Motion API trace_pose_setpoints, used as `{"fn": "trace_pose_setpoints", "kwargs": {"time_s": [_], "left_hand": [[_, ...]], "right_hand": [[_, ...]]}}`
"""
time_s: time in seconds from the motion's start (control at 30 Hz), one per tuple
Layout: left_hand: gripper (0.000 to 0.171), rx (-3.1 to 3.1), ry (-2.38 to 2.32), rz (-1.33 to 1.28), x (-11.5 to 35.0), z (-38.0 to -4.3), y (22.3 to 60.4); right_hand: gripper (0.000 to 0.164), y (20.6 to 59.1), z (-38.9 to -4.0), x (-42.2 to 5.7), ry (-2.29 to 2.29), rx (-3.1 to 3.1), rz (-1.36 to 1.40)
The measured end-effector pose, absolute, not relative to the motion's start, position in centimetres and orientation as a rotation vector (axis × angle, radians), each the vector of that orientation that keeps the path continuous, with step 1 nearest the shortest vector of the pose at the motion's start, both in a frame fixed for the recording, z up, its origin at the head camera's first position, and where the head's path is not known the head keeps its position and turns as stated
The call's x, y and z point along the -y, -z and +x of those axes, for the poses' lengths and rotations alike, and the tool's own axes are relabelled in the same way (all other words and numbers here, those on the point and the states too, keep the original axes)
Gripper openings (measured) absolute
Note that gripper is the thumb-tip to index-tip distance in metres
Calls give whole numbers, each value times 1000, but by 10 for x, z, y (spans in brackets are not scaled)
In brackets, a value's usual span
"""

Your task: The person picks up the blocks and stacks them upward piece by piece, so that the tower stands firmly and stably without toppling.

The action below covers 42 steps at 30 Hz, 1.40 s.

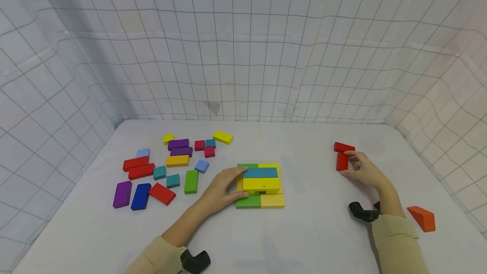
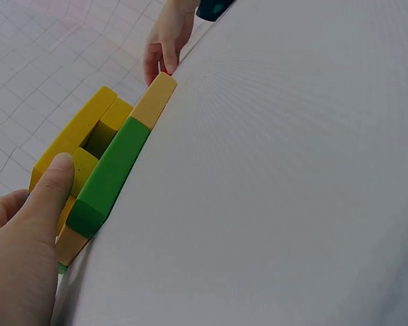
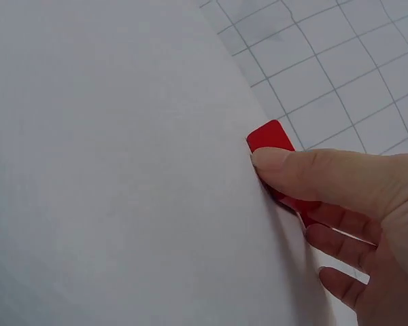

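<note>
Near the table's middle stands a stack of flat blocks, its near base green [image 1: 248, 201] and pale yellow [image 1: 272, 201]. A yellow block [image 1: 261, 185] and a blue block [image 1: 260, 173] lie on top. My left hand [image 1: 220, 190] grips the stack's left end. Its thumb lies along the near side, seen against a yellow block in the left wrist view, with the fingers at the far side. To the right, my right hand [image 1: 366, 171] pinches a red block [image 1: 342, 161] low at the table. Another red block [image 1: 344, 147] lies just behind that one.
Loose blocks are spread on the left, among them a purple block [image 1: 122, 194], a dark blue block [image 1: 141, 196], a green block [image 1: 191, 182] and several red ones. An orange wedge [image 1: 423, 218] lies right of the right forearm. White gridded cloth [image 1: 243, 54] walls the table's back and sides.
</note>
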<state>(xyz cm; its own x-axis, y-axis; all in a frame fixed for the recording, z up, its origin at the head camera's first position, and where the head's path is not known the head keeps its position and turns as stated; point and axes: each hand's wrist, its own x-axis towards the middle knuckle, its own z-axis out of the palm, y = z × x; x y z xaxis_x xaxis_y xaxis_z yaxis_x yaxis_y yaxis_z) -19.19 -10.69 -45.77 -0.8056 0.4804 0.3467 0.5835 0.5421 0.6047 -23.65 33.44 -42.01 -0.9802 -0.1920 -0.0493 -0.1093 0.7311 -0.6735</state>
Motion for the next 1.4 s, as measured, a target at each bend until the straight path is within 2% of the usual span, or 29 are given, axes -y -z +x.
{"fn": "trace_pose_setpoints", "kwargs": {"time_s": [0.2, 0.47, 0.7, 0.97, 1.4], "left_hand": [[66, 2638, 1113, -912, 107, -192, 458], [65, 2638, 1110, -919, 107, -192, 457], [65, 2649, 1127, -910, 107, -193, 457], [65, 2629, 1131, -922, 108, -193, 457], [69, 2572, 1211, -968, 107, -193, 457]], "right_hand": [[64, 414, -239, -306, 1168, -2829, -416], [60, 389, -224, -211, 1216, -2730, -862], [56, 391, -213, -150, 1194, -2640, -1064], [55, 398, -211, -127, 1130, -2723, -1139], [57, 403, -211, -124, 1105, -2719, -1132]]}}
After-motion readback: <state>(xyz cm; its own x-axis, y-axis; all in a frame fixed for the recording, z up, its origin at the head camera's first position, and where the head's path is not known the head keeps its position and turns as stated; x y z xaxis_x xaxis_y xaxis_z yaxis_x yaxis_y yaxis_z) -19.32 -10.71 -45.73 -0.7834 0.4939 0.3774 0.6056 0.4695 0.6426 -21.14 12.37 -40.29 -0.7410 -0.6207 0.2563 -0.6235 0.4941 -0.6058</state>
